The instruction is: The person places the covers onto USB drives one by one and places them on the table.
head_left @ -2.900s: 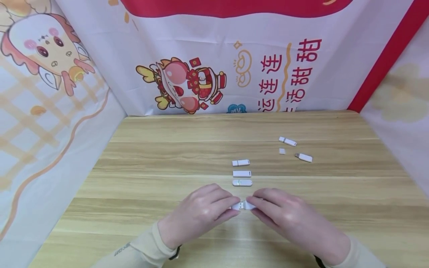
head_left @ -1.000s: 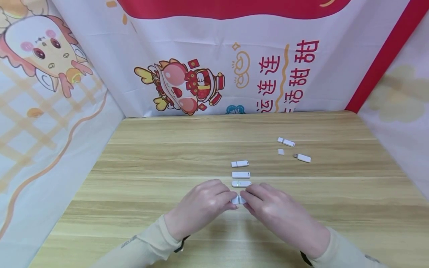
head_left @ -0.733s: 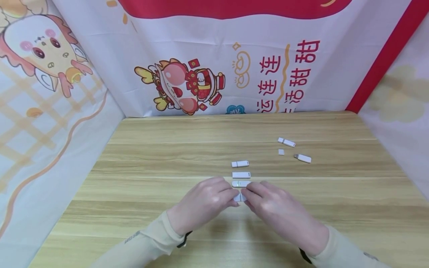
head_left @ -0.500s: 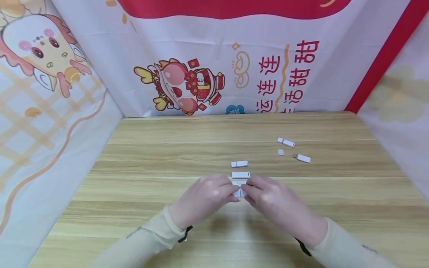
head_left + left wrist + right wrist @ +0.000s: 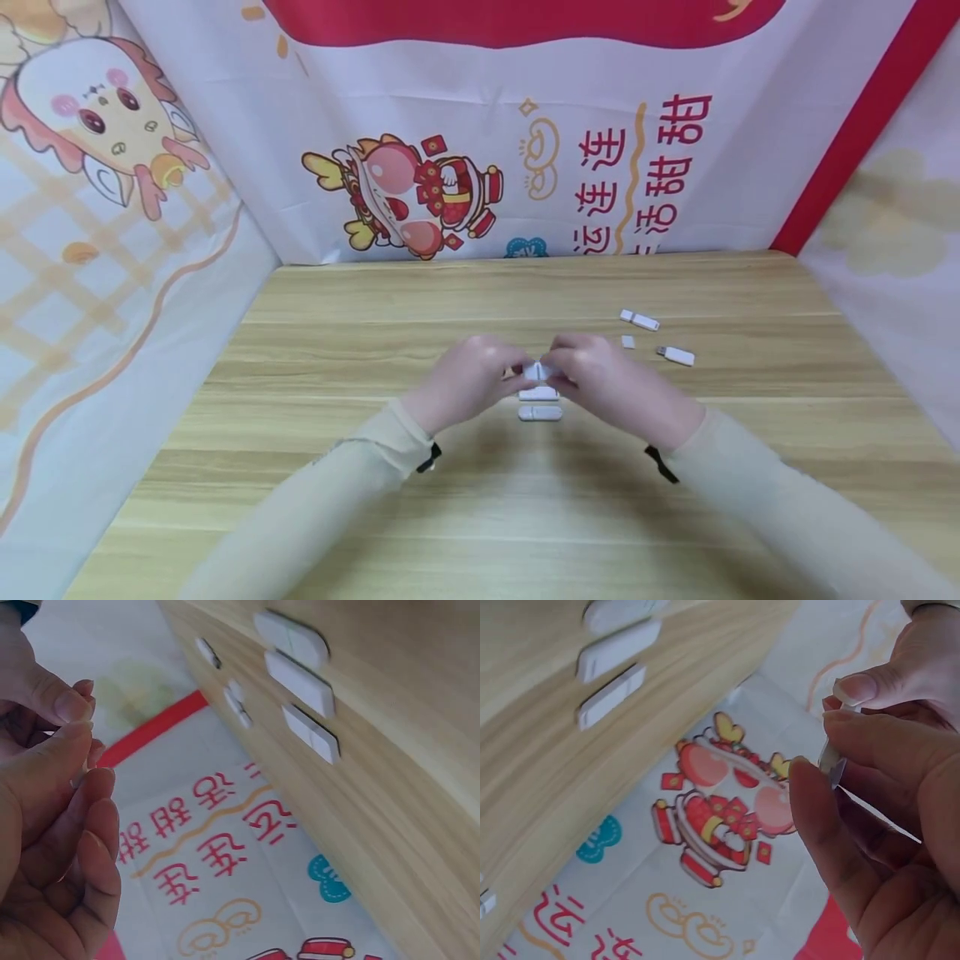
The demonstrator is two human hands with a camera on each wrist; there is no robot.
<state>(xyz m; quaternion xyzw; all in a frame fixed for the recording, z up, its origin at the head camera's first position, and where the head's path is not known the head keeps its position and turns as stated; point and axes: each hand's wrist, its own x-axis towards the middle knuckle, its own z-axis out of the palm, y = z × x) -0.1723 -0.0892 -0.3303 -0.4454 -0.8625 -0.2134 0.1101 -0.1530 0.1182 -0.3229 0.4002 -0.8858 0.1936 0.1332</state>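
Over the table (image 5: 360, 333), the left hand (image 5: 467, 382) pinches one end of a white USB stick (image 5: 537, 372), the right hand (image 5: 618, 387) the other. Three white sticks (image 5: 298, 681) lie in a row beneath; off to the right sit a capped stick (image 5: 640, 320), a loose cap (image 5: 627, 342) and an uncapped stick (image 5: 678, 357).

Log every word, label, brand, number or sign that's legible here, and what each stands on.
"运连连": red column on the backdrop cloth, running bottom to top.
"活甜甜": neighbouring red column, same cloth; a further character is cut off below.
Blue badge on the cloth: marking too small to read.
White USB sticks: nothing legible.
No brand or number readable.
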